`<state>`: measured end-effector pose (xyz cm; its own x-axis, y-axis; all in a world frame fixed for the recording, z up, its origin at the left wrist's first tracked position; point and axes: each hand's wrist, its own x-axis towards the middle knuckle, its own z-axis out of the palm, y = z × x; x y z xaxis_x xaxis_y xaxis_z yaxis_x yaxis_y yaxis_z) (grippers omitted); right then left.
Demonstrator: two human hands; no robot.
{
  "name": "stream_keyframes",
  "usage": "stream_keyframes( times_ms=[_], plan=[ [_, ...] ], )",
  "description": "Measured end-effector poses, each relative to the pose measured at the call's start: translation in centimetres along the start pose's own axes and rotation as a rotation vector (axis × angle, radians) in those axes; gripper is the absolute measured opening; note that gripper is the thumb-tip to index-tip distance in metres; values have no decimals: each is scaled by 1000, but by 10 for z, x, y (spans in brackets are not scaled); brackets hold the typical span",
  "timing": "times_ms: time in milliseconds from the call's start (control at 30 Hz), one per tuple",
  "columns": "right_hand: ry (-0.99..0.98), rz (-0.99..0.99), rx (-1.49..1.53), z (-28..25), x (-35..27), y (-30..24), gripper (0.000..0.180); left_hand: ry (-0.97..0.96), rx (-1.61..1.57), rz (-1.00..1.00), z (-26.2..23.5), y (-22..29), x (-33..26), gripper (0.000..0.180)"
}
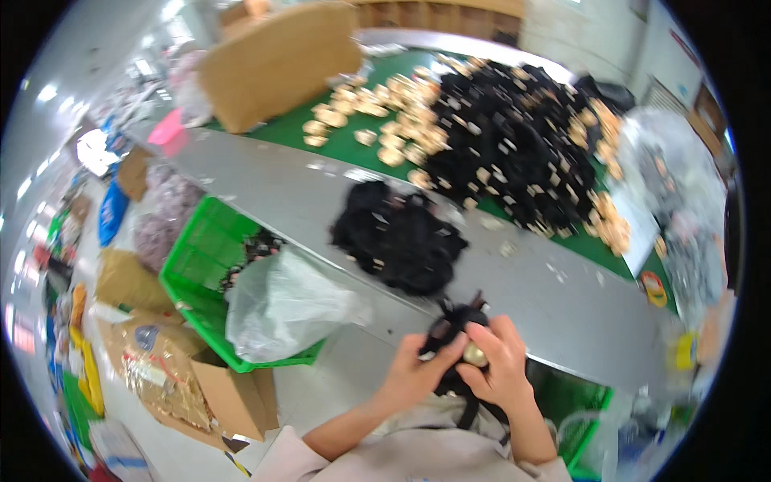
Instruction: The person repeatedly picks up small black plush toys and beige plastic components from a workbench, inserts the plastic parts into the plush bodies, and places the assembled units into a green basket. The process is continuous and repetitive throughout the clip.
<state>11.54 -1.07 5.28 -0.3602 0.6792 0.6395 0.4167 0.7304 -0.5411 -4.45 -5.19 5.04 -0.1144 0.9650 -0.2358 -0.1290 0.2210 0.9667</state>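
Note:
Close to my body, at the front edge of the grey metal worktop, both hands grip a small black plush toy (454, 318) with pointed ear-like ends. My left hand (411, 371) is closed on its left side, thumb pressed toward the middle. Fingers of my right hand (504, 366) wrap its right side, around a smooth pale round piece (475, 355) that shows between the thumbs. How that piece joins the plush is hidden. Just beyond, a heap of similar black plush pieces (397, 237) lies on the worktop (530, 281).
A large pile of black plush (506, 136) and cream round pieces (393, 120) covers a green surface. At left stand a green crate (197, 249) with a clear plastic bag (281, 301) and an open cardboard box (233, 398). Tape rolls (654, 289) lie at right.

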Motion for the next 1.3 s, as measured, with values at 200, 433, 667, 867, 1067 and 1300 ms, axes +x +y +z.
stream_keyframes(
  times_ms=[200,433,667,867,1067,1300],
  plan=[
    [136,25,82,-10,2,34,40,-59,-156,-39,13,-15,8,16],
    [259,291,426,-7,-17,50,34,-194,-318,-151,29,-13,33,25],
    [281,422,607,3,-15,59,33,-321,-668,-394,37,-18,40,60],
    [320,537,655,1,-16,66,41,-446,-887,-441,37,-37,41,53],
    [312,455,516,1,-26,72,33,-496,-610,-310,40,-17,48,44],
    [327,260,335,-3,-29,69,44,-327,-110,-97,37,-3,52,31]
  ],
)
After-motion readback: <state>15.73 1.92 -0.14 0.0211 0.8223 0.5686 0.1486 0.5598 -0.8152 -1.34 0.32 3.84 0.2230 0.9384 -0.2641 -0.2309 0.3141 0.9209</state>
